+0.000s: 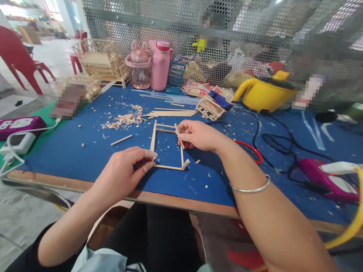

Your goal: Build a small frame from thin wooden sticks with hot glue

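Observation:
A small square frame of thin wooden sticks (168, 167) rests on the blue tabletop, with short posts at its corners. My left hand (130, 163) pinches its near left corner between thumb and fingers. At the far right corner, my right hand (192, 135) closes on the frame's stick there; its fingertips partly hide the joint. Just left of the frame lies one loose short stick (121, 140). Beyond it is a pile of wood scraps (126, 119), and a bundle of long sticks (173, 113) lies behind the frame.
A glue gun with a blue handle (220, 100) and a slatted wooden piece (209, 108) lie behind my right hand. At the back stand pink bottles (160, 68) and a yellow pot (269, 95). Black cables (277, 142) and a purple power strip (327, 180) occupy the right.

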Demonstrator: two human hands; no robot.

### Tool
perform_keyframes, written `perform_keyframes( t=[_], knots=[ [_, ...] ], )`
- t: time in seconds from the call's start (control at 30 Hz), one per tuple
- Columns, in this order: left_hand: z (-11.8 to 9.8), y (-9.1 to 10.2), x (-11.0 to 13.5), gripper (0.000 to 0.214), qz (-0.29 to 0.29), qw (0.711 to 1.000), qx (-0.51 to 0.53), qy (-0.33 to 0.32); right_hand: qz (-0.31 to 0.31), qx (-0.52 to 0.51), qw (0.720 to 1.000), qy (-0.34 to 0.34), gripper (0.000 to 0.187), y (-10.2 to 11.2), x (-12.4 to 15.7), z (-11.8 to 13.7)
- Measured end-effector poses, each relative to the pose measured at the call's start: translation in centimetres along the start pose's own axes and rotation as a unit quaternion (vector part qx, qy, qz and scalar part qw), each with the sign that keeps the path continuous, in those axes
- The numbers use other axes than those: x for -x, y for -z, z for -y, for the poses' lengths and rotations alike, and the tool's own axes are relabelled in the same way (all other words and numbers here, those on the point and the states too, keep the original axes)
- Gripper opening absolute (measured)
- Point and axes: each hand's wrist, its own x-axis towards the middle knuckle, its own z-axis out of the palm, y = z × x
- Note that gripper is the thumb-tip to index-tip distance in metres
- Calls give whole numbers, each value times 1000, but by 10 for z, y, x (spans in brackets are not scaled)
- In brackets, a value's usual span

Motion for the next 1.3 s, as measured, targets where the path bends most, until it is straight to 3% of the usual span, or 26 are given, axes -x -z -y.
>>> perform_keyframes(
  t=[0.1,0.2,0.27,0.33,0.4,0.5,0.6,0.83,1.1,1.3],
  knots=[
    [0,-7,-5,17,-17,1000,-12,21,-53,-2,995,85,7,3,2,3],
    [-2,-15,-7,18,-46,998,-28,45,-117,51,975,184,7,3,19,13],
    [-3,-17,-9,17,-66,995,-35,58,-143,96,961,215,12,-2,35,18],
    [-4,-16,-12,17,-58,995,-35,67,-156,124,954,223,14,-9,47,18],
    [-4,-11,-13,18,-13,997,-26,74,-169,126,953,220,16,-14,52,12],
    [-1,0,-12,37,39,995,-15,94,-205,99,952,203,18,-15,51,-1],
    [4,6,-6,47,21,991,-63,113,-237,71,948,199,21,-14,49,-7],
    [-5,-5,-4,20,-10,985,-138,99,-229,191,914,274,12,-34,64,-2],
    [-4,-18,-12,19,-61,994,-52,77,-203,299,889,279,13,-45,59,-2],
    [-1,-17,-11,21,-43,997,-31,51,-215,326,882,266,10,-48,59,-1]
  ],
)
